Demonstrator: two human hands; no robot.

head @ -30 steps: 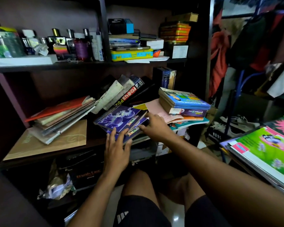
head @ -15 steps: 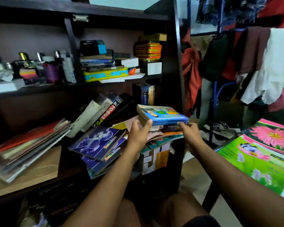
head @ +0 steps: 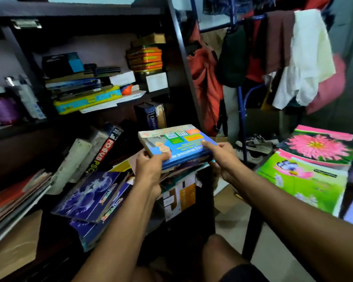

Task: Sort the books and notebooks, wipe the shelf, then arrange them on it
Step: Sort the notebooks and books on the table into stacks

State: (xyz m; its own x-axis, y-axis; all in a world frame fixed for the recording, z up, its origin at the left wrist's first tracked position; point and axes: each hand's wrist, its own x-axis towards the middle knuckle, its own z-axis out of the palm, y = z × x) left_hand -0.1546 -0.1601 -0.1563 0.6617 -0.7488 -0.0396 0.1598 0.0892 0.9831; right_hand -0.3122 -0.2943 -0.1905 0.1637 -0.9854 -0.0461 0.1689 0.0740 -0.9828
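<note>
A stack of books topped by a blue-covered book [head: 179, 145] is held between both hands at the right end of the dark shelf [head: 49, 231]. My left hand [head: 149, 169] grips the stack's left corner, thumb on the cover. My right hand [head: 220, 157] grips its right edge, thumb on top. Left of them lie dark-blue books [head: 90, 196], leaning thick books [head: 94, 157] and a slanted pile of thin notebooks [head: 14, 202]. An upright dictionary [head: 151, 117] stands behind.
The upper shelf carries boxes and flat books [head: 86, 92], an orange stack [head: 146, 58] and bottles [head: 27, 98]. On the right, flower-covered books [head: 306, 176] lie on a surface. Clothes [head: 293, 58] hang on a blue rack. Shoes [head: 255, 145] sit on the floor.
My hands left the dark-blue books, moved right and took hold of the blue-topped stack. It now sits raised and tilted between them. The view swung right.
</note>
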